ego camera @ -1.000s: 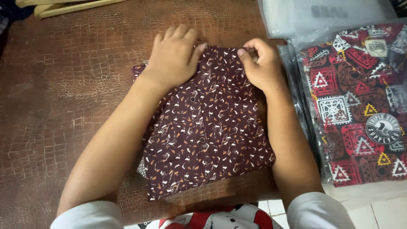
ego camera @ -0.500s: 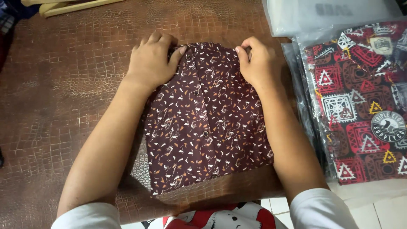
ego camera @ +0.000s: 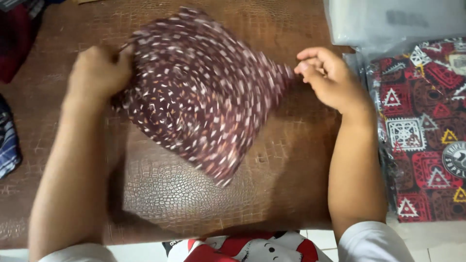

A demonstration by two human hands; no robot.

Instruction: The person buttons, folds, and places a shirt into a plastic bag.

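A folded dark maroon cloth with small white and orange flecks (ego camera: 199, 92) is lifted off the brown textured tabletop (ego camera: 179, 194) and blurred with motion. My left hand (ego camera: 99, 70) grips its left corner. My right hand (ego camera: 325, 75) pinches its right corner between thumb and fingers. The cloth hangs tilted between the two hands, its lower corner pointing down toward me.
A stack of red patterned cloths in clear plastic bags (ego camera: 427, 136) lies at the right. Another clear bag (ego camera: 388, 22) sits at the far right corner. Dark and striped fabrics (ego camera: 9, 136) lie at the left edge.
The cloth lay flat under both hands before. Now both hands have taken its corners, lifted it and swung it round.
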